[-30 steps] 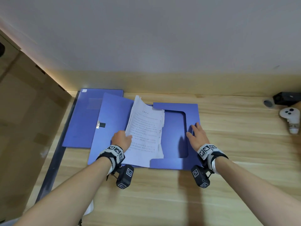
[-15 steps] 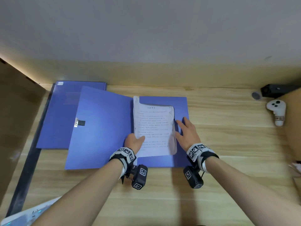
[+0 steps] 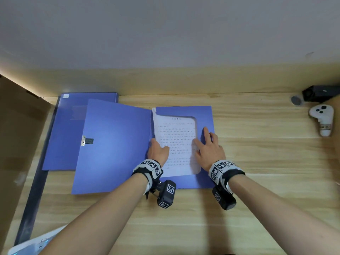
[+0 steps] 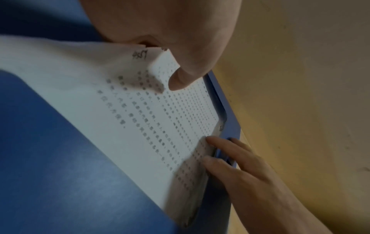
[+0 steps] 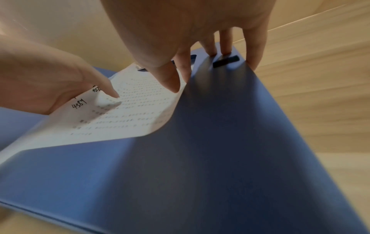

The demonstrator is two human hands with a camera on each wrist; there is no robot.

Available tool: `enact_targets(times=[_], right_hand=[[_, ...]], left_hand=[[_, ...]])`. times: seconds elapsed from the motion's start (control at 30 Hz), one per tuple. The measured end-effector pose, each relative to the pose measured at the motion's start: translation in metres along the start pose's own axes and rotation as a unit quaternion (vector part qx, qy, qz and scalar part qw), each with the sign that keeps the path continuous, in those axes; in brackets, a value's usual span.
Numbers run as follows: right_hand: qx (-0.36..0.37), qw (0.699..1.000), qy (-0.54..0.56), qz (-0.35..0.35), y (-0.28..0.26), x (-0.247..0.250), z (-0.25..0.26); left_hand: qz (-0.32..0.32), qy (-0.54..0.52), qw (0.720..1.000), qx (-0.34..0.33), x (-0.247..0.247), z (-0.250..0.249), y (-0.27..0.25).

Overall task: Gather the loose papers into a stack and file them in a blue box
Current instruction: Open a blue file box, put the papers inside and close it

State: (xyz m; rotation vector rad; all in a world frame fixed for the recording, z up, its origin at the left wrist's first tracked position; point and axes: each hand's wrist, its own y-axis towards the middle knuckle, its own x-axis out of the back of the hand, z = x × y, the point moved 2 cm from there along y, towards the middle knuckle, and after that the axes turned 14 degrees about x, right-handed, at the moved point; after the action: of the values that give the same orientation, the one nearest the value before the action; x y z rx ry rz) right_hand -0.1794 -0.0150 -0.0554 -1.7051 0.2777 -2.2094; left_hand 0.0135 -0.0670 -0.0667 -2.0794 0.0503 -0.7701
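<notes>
Papers (image 3: 174, 144) are stacked and lie inside the open blue box (image 3: 204, 115) on the counter (image 3: 257, 181), partly tucked under its inner flap; lid (image 3: 114, 144) is laid open to the left. Left hand (image 3: 158, 151): left edge of the stack is pinched, thumb on top. Right hand (image 3: 209, 150): fingers spread flat, flap and right edge of the stack pressed down. Judged nearly done; left to do: seat the stack fully, shut the lid, fasten the clasp (image 3: 88, 140). Sheet count can't be told. Stack's bottom left corner is hidden by the left wrist. Wrist views blurred, print unreadable. Second blue box (image 3: 62, 135) is half covered by the lid
</notes>
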Motion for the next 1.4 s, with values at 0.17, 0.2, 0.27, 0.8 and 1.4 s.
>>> enact_targets(times=[0.17,0.2,0.27,0.8,1.4], right_hand=[[0.004,0.998,0.056,-0.027,-0.002,0.007,-0.01],[0.001,0.997,0.066,-0.029,-0.004,0.007,-0.012],[-0.004,0.997,0.075,-0.028,-0.006,0.005,-0.015],[-0.006,0.995,0.09,-0.039,-0.007,0.001,-0.017],[-0.009,0.995,0.084,-0.049,0.003,0.004,-0.02]], left_hand=[[0.055,0.016,0.998,0.009,-0.016,-0.003,0.005],[0.062,0.027,0.998,0.008,-0.018,-0.005,0.005],[0.048,0.036,0.998,0.013,-0.019,-0.008,0.004],[-0.056,0.197,0.975,-0.09,-0.019,-0.018,0.011],[-0.048,0.21,0.961,-0.171,-0.004,-0.061,0.048]])
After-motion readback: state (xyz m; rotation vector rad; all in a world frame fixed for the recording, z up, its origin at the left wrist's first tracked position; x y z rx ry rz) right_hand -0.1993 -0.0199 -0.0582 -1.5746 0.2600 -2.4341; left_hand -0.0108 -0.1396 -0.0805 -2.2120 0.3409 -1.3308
